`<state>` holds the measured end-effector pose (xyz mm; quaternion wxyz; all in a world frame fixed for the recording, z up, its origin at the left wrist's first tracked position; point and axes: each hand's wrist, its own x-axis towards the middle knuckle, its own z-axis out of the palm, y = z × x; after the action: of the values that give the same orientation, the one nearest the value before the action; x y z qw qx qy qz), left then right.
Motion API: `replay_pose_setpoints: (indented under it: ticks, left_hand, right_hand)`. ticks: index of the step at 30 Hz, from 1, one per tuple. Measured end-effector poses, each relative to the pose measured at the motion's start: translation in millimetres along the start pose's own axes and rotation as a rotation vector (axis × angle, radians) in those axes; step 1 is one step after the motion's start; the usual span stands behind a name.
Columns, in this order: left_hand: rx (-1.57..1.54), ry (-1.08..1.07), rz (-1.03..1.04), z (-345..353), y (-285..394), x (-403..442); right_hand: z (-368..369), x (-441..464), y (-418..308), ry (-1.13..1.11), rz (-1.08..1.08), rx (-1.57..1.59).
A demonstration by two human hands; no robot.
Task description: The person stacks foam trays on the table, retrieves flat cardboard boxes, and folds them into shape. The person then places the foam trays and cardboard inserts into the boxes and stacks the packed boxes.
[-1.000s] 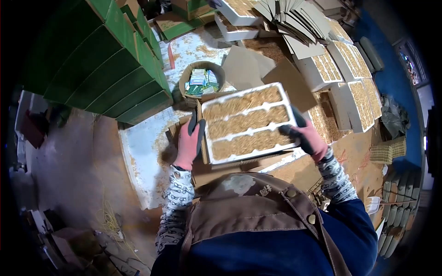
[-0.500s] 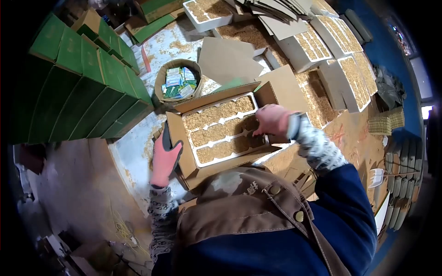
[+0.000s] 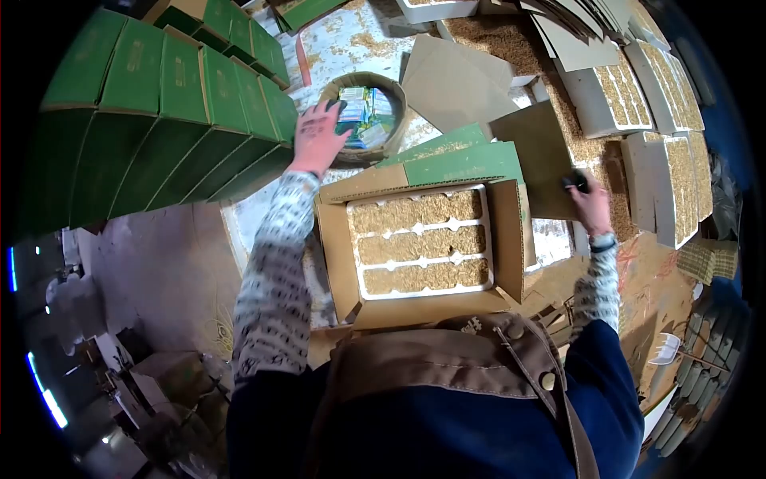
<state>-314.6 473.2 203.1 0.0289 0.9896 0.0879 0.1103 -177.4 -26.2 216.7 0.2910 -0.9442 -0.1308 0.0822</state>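
In the head view, my left hand (image 3: 317, 142), in a pink glove with dark fingertips, reaches over the near rim of a round tub (image 3: 395, 136). Its thumb and fingers are apart beside a pile of small blue, green and white packets (image 3: 367, 112); nothing shows in its grasp. My right hand (image 3: 592, 203) pinches the right edge of a brown cardboard sheet (image 3: 531, 160), which slants behind the carton. Close to my apron stands an open carton (image 3: 339, 255) with raised flaps. Inside it lies a white foam tray (image 3: 423, 263) whose three rows are filled with tan sawdust-like flakes.
Green cartons (image 3: 179, 80) stand in a row at the left. More filled white foam trays (image 3: 614, 96) are stacked at the right, below grey cardboard sheets (image 3: 578, 32). A loose cardboard piece (image 3: 455, 80) lies behind the open carton.
My left hand has left the carton's side and moved up to the tub. My right hand has moved off the foam tray to the right and now grips the cardboard sheet.
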Motion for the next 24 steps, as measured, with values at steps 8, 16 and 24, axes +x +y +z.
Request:
replay_pose_setpoints:
  ticks: [8,16,24]
  left_hand:
    - [-0.193,-0.062,-0.156,27,-19,27]
    - [-0.228,0.16,0.352,-146,86,-80]
    - [-0.077,-0.096,-0.007,-176,97,-198]
  right_hand:
    - [-144,-46,-42,1.147,-0.112,0.769]
    - [-57,-74,-177,0.61,-0.596,0.125]
    - [35,-139,-202,-0.606,-1.095,-0.215]
